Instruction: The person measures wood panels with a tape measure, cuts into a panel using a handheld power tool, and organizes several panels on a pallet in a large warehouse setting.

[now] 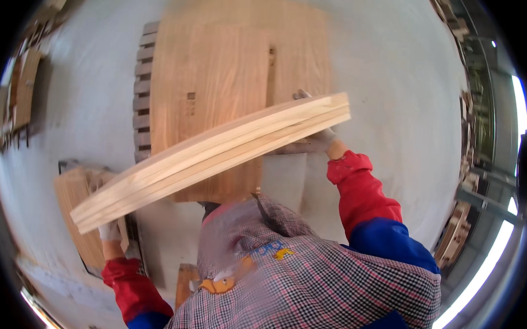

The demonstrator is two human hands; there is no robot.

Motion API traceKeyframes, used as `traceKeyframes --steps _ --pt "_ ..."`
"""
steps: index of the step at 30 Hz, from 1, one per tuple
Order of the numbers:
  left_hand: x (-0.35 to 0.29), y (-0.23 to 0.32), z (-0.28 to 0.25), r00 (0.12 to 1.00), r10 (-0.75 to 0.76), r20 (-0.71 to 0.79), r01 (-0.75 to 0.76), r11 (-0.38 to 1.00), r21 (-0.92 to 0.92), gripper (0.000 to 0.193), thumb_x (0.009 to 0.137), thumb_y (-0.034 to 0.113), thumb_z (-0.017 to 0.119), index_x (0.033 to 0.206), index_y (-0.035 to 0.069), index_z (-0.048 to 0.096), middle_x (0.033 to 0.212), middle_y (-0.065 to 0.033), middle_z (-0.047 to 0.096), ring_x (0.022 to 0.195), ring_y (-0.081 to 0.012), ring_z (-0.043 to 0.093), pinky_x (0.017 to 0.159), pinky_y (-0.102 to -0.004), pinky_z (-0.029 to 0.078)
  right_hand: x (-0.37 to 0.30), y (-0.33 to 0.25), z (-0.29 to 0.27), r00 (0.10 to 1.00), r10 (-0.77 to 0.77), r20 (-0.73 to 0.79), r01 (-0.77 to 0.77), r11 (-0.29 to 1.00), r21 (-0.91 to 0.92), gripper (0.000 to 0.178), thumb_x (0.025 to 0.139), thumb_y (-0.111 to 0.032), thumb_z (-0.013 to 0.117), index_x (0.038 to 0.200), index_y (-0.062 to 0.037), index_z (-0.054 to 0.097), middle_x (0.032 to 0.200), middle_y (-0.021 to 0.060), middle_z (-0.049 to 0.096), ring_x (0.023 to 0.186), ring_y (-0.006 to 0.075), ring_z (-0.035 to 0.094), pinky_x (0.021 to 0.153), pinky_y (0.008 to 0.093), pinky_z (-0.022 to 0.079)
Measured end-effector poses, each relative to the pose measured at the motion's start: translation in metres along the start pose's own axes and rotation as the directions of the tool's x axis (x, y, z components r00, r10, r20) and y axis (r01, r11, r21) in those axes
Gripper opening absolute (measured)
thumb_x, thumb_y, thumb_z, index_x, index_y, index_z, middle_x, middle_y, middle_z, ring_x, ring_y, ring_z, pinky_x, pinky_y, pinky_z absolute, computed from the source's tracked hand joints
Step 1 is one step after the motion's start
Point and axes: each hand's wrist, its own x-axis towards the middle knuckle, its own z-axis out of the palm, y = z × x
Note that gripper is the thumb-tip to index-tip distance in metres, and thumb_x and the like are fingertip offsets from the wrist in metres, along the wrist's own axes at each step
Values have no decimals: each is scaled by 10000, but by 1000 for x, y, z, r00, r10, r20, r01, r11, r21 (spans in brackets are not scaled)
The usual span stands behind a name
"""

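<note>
Across my body I hold a stack of several long, pale wooden boards (211,157), tilted with its right end farther from me. My left hand (110,231) grips the lower left end, and most of its fingers are hidden by the wood. Near the far right end, my right hand (321,138) is closed round the boards, with gloved fingertips showing over the far edge. Beneath and beyond the stack lie large flat wooden panels (220,76). Both hands wear light gloves, soiled in places.
A slatted wooden pallet (143,88) shows under the panels' left side. More boards (79,216) rest on a dark metal frame at my lower left. A wooden stack (27,86) stands at far left, other timber (454,229) along the right. The floor (394,70) is grey.
</note>
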Motion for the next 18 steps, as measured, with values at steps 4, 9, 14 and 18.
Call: traceKeyframes --steps 4,9,14,18 --pt "3 -7 -14 997 -70 -26 70 997 11 547 864 127 589 1346 55 341 1303 -79 448 1149 -188 465 951 -323 412 -6 12 -2 991 -100 89 109 989 -96 599 845 -82 567 1368 -94 274 1309 56 406 1212 160 367 1037 332 288" --pt "7 -22 -48 981 -178 -83 187 974 127 519 820 24 622 1292 33 408 1225 -64 506 1081 -166 502 890 -287 437 -7 2 10 999 -32 -17 29 982 -187 606 756 -41 676 1287 -69 387 1198 64 512 1048 173 507 861 331 458" --pt "7 3 -15 965 -212 -155 223 973 61 465 817 34 630 1250 19 461 1215 -69 511 1063 -167 509 874 -262 434 4 22 -4 964 -226 136 253 642 -724 698 744 -36 688 1338 -64 322 1187 58 529 1041 163 521 837 314 473" --pt "2 19 17 980 -141 -143 160 979 130 466 837 46 604 1272 36 436 1223 -62 508 1073 -181 513 900 -271 434 -1 13 0 998 -61 12 59 889 -455 637 791 -49 626 1353 -69 327 1264 50 487 1145 187 464 954 307 402"
